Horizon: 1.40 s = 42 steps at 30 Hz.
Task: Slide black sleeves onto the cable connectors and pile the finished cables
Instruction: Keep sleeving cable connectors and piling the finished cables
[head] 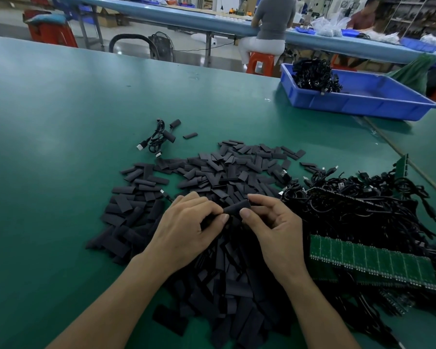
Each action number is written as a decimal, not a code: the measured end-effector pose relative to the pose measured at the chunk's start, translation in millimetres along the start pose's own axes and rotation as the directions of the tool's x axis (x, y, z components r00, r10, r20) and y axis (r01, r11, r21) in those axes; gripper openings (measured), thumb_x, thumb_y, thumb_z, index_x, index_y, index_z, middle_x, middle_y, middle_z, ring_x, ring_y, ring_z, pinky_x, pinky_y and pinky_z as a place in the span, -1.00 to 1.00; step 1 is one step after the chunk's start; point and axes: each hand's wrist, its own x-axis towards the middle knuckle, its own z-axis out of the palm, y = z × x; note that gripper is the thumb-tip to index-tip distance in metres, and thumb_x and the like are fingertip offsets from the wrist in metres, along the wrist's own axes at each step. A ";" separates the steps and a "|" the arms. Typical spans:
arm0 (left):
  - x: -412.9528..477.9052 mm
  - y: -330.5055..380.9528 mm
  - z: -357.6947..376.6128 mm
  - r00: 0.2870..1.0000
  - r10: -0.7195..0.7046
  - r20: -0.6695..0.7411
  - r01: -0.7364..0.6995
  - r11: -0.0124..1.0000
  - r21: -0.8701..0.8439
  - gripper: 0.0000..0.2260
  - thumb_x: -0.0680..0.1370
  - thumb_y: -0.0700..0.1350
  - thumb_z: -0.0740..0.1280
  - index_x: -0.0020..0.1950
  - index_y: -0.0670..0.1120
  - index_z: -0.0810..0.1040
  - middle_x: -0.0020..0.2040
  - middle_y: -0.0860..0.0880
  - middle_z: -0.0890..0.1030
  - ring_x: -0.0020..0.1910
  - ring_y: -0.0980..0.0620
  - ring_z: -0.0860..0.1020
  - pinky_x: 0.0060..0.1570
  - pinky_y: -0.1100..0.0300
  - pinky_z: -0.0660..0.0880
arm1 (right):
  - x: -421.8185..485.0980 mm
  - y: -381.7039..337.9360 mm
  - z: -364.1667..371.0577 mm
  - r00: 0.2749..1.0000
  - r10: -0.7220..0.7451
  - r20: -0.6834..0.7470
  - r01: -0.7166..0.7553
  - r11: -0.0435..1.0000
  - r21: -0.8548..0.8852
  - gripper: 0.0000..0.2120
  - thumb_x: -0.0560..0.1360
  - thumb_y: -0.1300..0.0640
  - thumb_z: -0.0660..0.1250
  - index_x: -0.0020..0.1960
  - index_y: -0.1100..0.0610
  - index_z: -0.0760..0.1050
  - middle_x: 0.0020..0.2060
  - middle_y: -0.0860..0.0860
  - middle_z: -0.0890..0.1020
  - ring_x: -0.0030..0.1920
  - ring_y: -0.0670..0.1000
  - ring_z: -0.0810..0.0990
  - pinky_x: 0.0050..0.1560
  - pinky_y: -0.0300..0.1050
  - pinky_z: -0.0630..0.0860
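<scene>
The left hand (186, 224) and right hand (271, 229) pinch one black sleeve (237, 206) just above the heap of loose sleeves (212, 177) on the green table (73, 147); if the connector, hidden here, enters crooked, the soft tube may buckle or slip free.

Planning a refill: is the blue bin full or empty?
Mostly empty: blue bin holds one clump of black cables at one end, floor otherwise bare.

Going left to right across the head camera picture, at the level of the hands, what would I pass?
Loose black sleeves → left hand → held sleeve, pinched by both hands → right hand → tangle of black cables.
</scene>
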 end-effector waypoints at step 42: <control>6.2 -5.7 -11.3 0.998 -0.008 0.062 -0.006 0.976 0.217 -0.58 0.57 0.25 0.18 0.13 -0.02 0.63 0.11 0.08 0.60 0.18 0.00 0.52 0.24 0.08 0.40 | 4.4 -3.9 -5.0 0.999 0.032 -0.033 -0.023 0.966 0.259 -0.76 0.40 0.14 0.44 -0.08 0.16 0.40 -0.24 0.12 0.54 -0.28 -0.02 0.62 -0.12 -0.24 0.56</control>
